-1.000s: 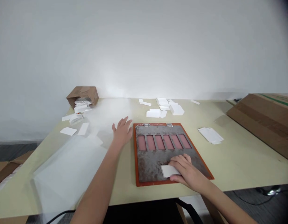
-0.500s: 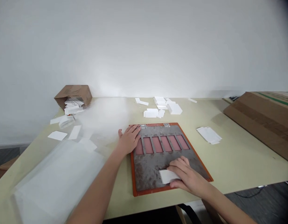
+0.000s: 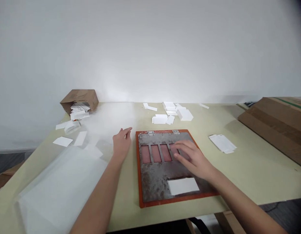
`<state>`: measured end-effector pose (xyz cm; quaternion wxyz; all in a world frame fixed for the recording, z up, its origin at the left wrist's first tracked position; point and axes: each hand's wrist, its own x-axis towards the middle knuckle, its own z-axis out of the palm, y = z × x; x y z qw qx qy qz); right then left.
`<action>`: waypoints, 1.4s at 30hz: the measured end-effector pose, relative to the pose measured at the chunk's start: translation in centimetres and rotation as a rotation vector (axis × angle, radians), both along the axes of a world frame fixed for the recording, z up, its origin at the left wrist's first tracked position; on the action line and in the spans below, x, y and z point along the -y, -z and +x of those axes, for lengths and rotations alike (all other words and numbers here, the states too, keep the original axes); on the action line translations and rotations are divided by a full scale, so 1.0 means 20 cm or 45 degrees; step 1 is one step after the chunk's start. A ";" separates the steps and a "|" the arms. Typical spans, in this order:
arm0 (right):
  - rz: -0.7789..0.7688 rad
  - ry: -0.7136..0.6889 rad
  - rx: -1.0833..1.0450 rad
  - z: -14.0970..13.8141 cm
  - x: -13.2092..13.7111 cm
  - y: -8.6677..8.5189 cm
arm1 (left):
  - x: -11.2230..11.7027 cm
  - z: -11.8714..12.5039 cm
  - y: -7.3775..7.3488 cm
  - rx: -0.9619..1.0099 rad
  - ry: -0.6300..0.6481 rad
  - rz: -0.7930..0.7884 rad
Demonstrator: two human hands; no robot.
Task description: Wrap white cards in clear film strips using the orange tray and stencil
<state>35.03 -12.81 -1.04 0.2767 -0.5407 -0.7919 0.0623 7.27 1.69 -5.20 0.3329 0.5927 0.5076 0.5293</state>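
Nearest, the white card stack [image 3: 183, 186] lies flat on the lower part of the hinged metal plate [image 3: 152, 182], close to the near edge of the orange-red board [image 3: 140, 191] beneath; half a second ago the right hand [image 3: 195, 161] had it pinched, and now it lies free. To its left, translucent sheets [image 3: 65, 191] spread over the worktop [image 3: 253, 175]. The right hand has moved up and hangs over the right end of the row of pink rectangular windows [image 3: 146, 154], covering some of them, its grip loose with thumb and fingers apart; whether the fingertips touch the plate cannot be told. The left hand [image 3: 120, 144], which rested on the plate's upper left corner in the earlier view, is now off it, just beside the board; its fingers overlap, so I cannot tell if that grip is apart or together. Farther off, white card pieces [image 3: 222, 143] lie in a pile to the right, and two metal hinges [image 3: 176, 132] sit at the plate's far edge. Beyond are more white cards [image 3: 159, 119], a small brown carton [image 3: 82, 97] spilling white pieces, and a large carton [image 3: 274, 126] with a green printed band, near the wall [image 3: 150, 48].
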 end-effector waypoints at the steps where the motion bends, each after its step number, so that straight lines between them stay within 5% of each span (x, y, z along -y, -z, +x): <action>1: -0.019 0.011 -0.032 -0.02 -0.05 -0.01 | -0.01 -0.01 0.00 0.057 -0.038 -0.028; 7: -0.159 -0.139 0.009 -0.32 -0.26 -0.06 | -0.04 0.01 0.00 0.513 -0.096 -0.221; 12: -0.005 -0.605 0.325 -0.61 -0.53 -0.03 | -0.04 0.02 -0.06 0.901 0.179 -0.409; 14: -0.093 -0.473 0.412 -0.64 -0.70 -0.03 | -0.02 0.00 -0.10 1.130 0.325 -0.502; 16: -0.131 -0.017 0.324 -0.65 -0.85 -0.04 | 0.00 -0.03 -0.13 1.378 0.397 -0.527; 19: -0.079 0.266 0.236 -0.72 -0.95 -0.07 | 0.01 -0.05 -0.17 1.558 0.333 -0.509; 21: -0.004 0.170 0.239 -0.78 -0.94 -0.07 | 0.03 -0.05 -0.18 1.608 0.315 -0.564; 23: 0.056 -0.147 0.323 -0.83 -0.93 -0.06 | 0.04 -0.06 -0.20 1.643 0.380 -0.626; 25: 0.024 -0.276 0.389 -0.82 -0.94 -0.06 | 0.06 -0.06 -0.21 1.651 0.453 -0.641; 28: -0.072 0.212 0.248 -0.74 -0.98 -0.08 | 0.07 -0.08 -0.21 1.604 0.467 -0.513; 30: -0.043 0.388 0.177 -0.71 -0.98 -0.09 | 0.06 -0.08 -0.20 1.556 0.435 -0.448; 32: 0.106 0.200 0.235 -0.72 -0.93 -0.08 | 0.05 -0.08 -0.17 1.518 0.407 -0.494; 35: 0.268 -0.541 0.570 -0.72 -0.87 -0.05 | 0.04 -0.08 -0.14 1.491 0.522 -0.656; 36: 0.245 -0.607 0.649 -0.69 -0.87 -0.05 | 0.03 -0.08 -0.13 1.491 0.583 -0.694; 37: 0.197 -0.498 0.684 -0.64 -0.88 -0.05 | 0.03 -0.09 -0.12 1.491 0.632 -0.720; 39: 0.106 0.010 0.628 -0.49 -0.92 -0.05 | 0.03 -0.10 -0.11 1.497 0.653 -0.731; 42: 0.026 0.266 0.596 -0.22 -0.97 -0.04 | 0.02 -0.12 -0.11 1.516 0.583 -0.710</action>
